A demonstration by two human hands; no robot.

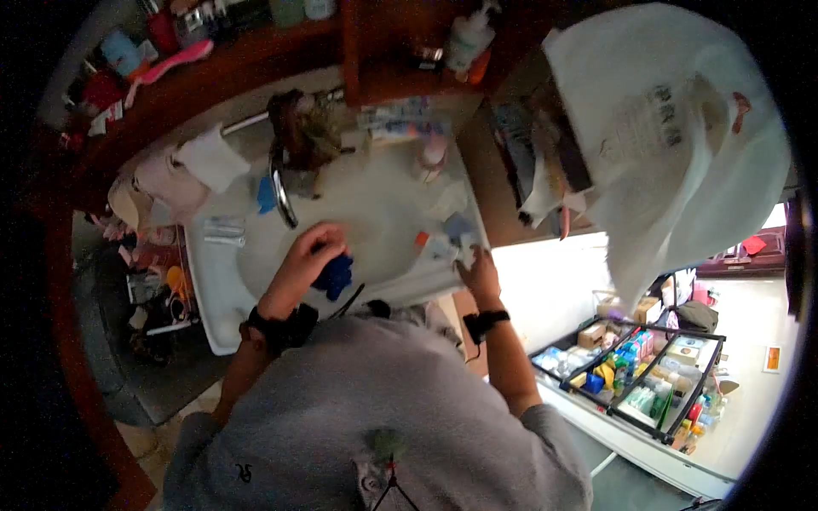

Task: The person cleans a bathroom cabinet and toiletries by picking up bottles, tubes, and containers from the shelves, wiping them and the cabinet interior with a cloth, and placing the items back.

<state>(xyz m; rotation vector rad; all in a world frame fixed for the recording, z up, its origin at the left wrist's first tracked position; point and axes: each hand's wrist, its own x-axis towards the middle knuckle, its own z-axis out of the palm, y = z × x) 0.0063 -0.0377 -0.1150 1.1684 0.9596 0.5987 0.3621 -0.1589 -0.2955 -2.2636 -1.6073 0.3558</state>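
My left hand (313, 254) is over the front of the white sink (217, 294), its fingers curled around a dark blue, bunched-up soft thing (335, 275) whose exact kind I cannot make out. At the sink's right edge, my right hand (481, 274) has its fingers slightly apart with nothing visible in them. Near those fingertips lie a white packet with an orange corner (438, 248) and a grey-blue piece (457, 226). The chrome faucet (280, 192) curves over the basin beyond my left hand. A blue piece (266, 195) sits beside it.
White cloth (213, 159) hangs at the back left. A pink-capped bottle (432, 153) stands at the sink's back right. A wooden shelf holds a pink brush (175, 66) and a pump bottle (469, 41). A white plastic bag (673, 145) hangs at right, above a black-framed rack (635, 375) of goods.
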